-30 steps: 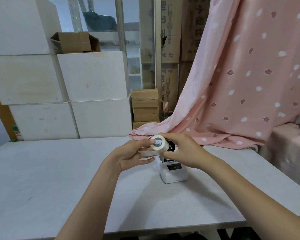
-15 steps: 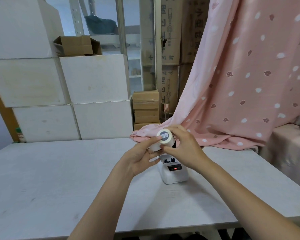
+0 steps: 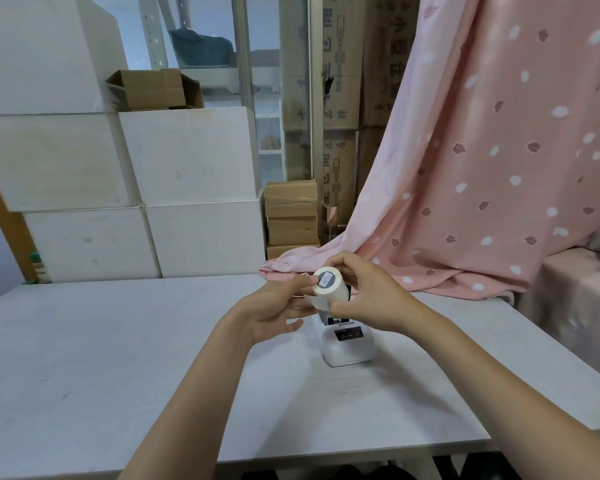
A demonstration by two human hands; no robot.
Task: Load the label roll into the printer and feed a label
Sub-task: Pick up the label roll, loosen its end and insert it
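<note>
A white label roll with a grey round end sticker hangs in the air above the table, just over the printer's back. My right hand grips the roll from the right and from below. My left hand touches the roll's left end with its fingertips. The small white label printer stands on the white table under both hands, its dark front panel facing me. The printer's open top is mostly hidden behind the roll and my hands.
Pink patterned cloth drapes over the table's far right edge. Stacked white boxes and brown cartons stand behind the table. A cloth-covered surface lies to the right.
Both hands have kept the roll above the printer and turned it slightly; the view has shifted a little, with the roll's grey end now facing up towards me.
</note>
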